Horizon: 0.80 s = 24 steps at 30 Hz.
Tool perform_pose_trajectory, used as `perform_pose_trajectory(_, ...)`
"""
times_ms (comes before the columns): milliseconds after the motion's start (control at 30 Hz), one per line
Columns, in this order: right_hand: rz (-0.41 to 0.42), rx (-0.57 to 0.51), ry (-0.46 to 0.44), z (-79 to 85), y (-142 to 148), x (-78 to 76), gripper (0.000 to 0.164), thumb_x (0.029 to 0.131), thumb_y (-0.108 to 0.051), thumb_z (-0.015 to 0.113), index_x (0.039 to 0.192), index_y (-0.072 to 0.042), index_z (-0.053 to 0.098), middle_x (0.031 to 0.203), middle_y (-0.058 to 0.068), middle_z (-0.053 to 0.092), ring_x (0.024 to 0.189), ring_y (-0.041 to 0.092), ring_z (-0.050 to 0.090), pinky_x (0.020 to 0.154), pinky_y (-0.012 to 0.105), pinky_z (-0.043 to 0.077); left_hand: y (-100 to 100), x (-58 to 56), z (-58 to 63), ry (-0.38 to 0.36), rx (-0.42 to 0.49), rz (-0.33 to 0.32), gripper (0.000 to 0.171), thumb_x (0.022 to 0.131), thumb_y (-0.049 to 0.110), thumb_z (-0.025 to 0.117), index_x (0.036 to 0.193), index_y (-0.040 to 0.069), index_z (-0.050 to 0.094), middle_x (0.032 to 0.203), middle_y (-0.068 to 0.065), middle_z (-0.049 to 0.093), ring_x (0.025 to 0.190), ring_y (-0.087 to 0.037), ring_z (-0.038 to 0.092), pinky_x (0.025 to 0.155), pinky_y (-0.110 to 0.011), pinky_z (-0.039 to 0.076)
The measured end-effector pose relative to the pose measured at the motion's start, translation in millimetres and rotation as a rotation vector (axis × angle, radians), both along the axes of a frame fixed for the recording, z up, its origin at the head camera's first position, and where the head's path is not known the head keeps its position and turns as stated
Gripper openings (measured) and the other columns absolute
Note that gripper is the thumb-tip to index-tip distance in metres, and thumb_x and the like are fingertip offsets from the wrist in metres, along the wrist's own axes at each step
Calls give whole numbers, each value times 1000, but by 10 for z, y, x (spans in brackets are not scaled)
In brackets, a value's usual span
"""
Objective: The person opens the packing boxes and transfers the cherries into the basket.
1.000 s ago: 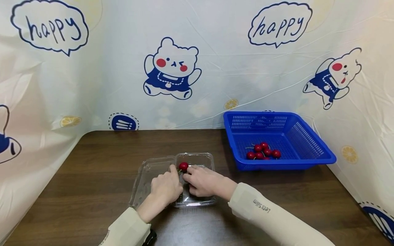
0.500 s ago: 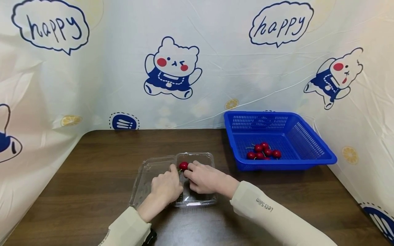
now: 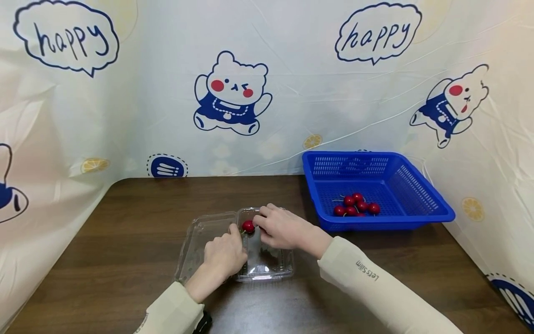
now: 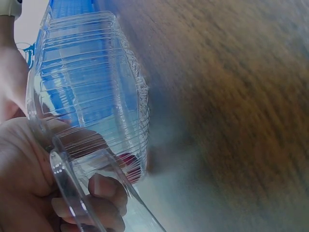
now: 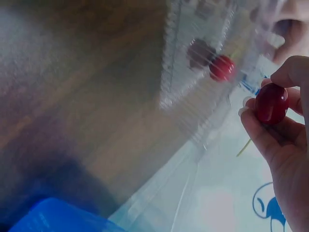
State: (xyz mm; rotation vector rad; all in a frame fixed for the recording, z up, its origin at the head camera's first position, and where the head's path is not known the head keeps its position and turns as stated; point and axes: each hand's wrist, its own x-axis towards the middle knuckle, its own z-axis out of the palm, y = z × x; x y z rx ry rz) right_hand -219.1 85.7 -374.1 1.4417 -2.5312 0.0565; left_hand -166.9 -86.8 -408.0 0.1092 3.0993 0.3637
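An open clear plastic clamshell box lies on the table, its lid folded out to the left. My left hand grips it at the hinge side; the left wrist view shows curled fingers at the plastic edge. One red cherry with a stem sits at the far left inside the box. Over the box's far right part is my right hand. It pinches another dark red cherry between thumb and fingers, its thin stem hanging out; the head view hides this cherry behind the hand.
A blue plastic basket stands at the back right of the brown wooden table. Several red cherries with stems lie on its floor. A printed cloth hangs behind the table and along both sides.
My right hand has moved up and to the right over the box, toward its far side. The left hand, the box and the cherry inside have stayed in place.
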Motion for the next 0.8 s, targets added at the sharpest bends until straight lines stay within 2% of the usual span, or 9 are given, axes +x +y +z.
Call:
perform_pose_trajectory(300,-38,-80,11,170,129,-82,12,84,-13,62,95,-10,66,86,6,60,80,20,52,66,32,53,-10,-4,-14,-2,3,-2,34,77,23,62,95,-1,45,75,-21,70,63,-37,65,49,-49,48)
perform_pose_trajectory(567,-47,-104,-2,250,232,-159,13,84,-11,61,96,-9,67,86,7,60,81,22,52,71,34,51,-8,5,-14,19,11,-4,32,77,21,61,94,-1,45,78,-22,71,65,-39,66,50,-50,48)
perform_pose_trajectory(800,-99,-135,7,355,356,-255,12,82,-8,62,94,-8,67,85,8,60,81,24,53,74,38,50,-5,13,-10,23,10,-6,30,77,19,60,95,-1,45,77,-23,71,65,-39,66,50,-50,49)
